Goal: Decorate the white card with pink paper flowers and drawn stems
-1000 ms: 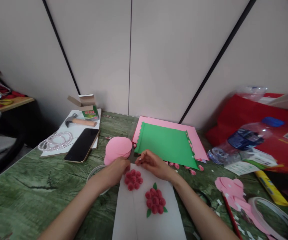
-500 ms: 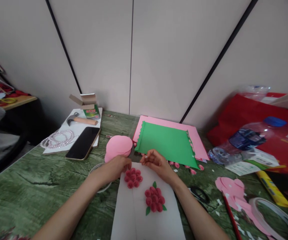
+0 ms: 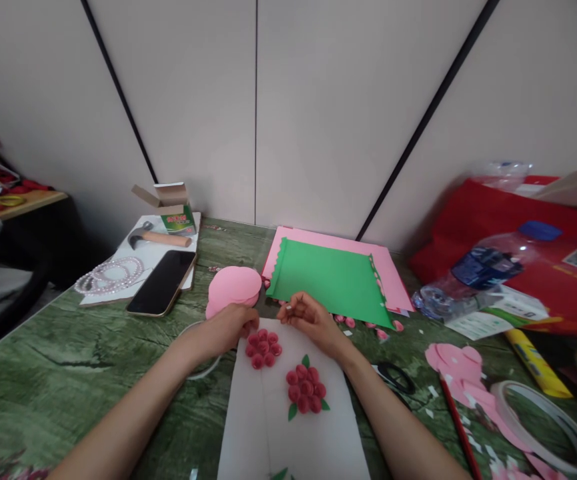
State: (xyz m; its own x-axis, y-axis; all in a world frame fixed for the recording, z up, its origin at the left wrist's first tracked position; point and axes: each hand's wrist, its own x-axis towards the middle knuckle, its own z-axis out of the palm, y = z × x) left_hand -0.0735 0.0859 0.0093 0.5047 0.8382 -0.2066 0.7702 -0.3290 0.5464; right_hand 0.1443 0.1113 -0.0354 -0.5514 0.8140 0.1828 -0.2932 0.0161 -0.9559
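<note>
A white sheet (image 3: pixel 245 427) lies in front of me with two clusters of rolled pink paper flowers, an upper cluster (image 3: pixel 263 348) and a lower cluster (image 3: pixel 306 388) with green paper leaves. At the sheet's upper left corner, beside the upper cluster, is my left hand (image 3: pixel 233 327), its fingers curled in. What they hold, if anything, is hidden. My right hand (image 3: pixel 313 323) is over the upper right edge, thumb and fingers pinched around a small white scrap (image 3: pixel 289 308). Green leaf tips (image 3: pixel 279 474) show at the bottom of the sheet.
Beyond my hands lie green paper (image 3: pixel 328 273), loose pink rolls (image 3: pixel 382 334) and pink paper ovals (image 3: pixel 235 287). A phone (image 3: pixel 162 283), hammer (image 3: pixel 163 238) and beads (image 3: pixel 111 275) are left. Scissors (image 3: pixel 395 377), a tape roll (image 3: pixel 548 427), glue tube (image 3: pixel 538 363) and bottle (image 3: pixel 488 267) are right.
The whole view has shifted slightly, with more of the sheet's lower end now showing green leaf tips. Both hands stay near the sheet's top, fingers barely changed.
</note>
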